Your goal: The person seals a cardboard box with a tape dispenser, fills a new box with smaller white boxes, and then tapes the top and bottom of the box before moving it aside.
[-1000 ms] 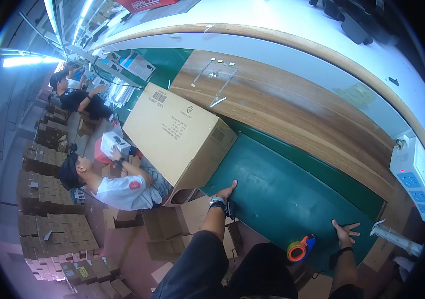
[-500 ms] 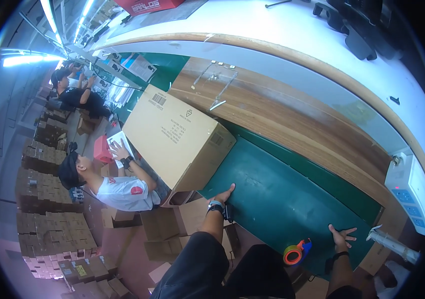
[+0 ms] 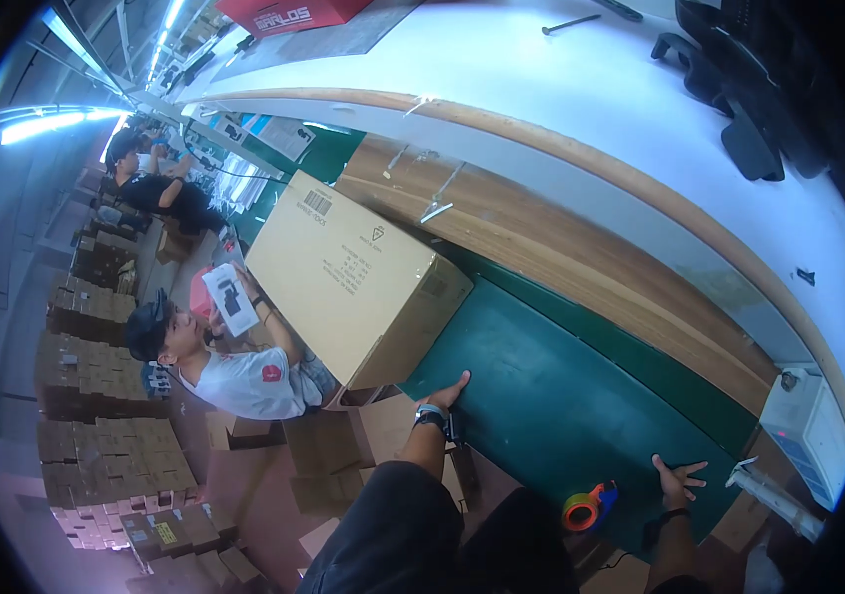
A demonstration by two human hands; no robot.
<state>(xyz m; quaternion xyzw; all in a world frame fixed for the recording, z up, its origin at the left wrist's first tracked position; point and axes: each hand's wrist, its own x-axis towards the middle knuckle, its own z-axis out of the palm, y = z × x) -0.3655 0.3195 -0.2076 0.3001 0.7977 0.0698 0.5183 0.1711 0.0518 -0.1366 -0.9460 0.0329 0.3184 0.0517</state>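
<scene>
My left hand rests on the near left edge of the green bench top, fingers stretched and holding nothing. Farther right, my right hand lies on the same surface with its fingers spread, also bare. Left of it, at the bench's near edge, sits a tape dispenser with a roll of tape and orange and blue parts. A large cardboard box with a barcode and printed marks stands on the bench beyond my left hand.
A co-worker at the left holds a white box. Behind, cartons are stacked on the floor. Above the bench run a wooden board and a white shelf. A socket box and a pole stand at right.
The co-worker has raised the white box and tilted it upright, head lifted. My hands stay in about the same place on the bench; the view has shifted slightly.
</scene>
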